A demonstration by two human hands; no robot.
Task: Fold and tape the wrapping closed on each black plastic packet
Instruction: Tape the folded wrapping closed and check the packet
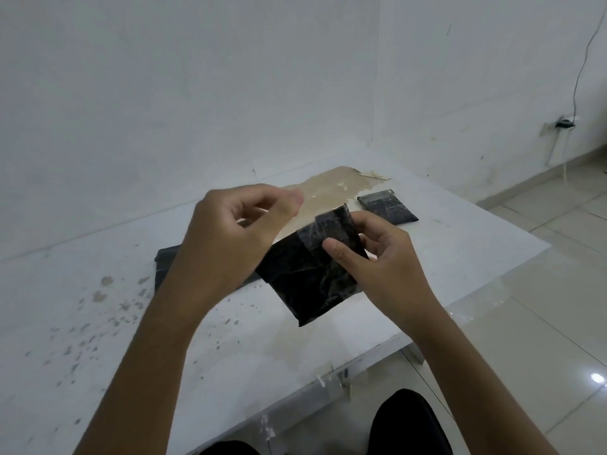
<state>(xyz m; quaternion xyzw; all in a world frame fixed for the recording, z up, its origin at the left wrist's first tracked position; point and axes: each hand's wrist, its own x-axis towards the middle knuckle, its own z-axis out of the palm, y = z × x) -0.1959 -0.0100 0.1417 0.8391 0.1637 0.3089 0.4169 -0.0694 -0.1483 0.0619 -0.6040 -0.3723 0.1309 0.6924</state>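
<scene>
A black plastic packet [310, 284] is held above the white table [460, 251], with clear tape across its upper part and a folded flap standing up at its top. My right hand [377, 257] grips it, thumb pressing the front and fingers behind. My left hand [230, 238] hovers just left of the packet with fingers curled; whether it pinches a strip of clear tape I cannot tell. A second black packet [387, 208] lies flat at the table's far right. A dark packet [166, 262] lies on the table behind my left wrist, mostly hidden.
The tabletop has a large patch of peeled, brownish surface [331, 188] near the wall and chipped spots [98, 297] at the left. White walls close the back. Tiled floor [542, 290] lies to the right, with a wall socket and cable [563, 124]. My knees show at the bottom.
</scene>
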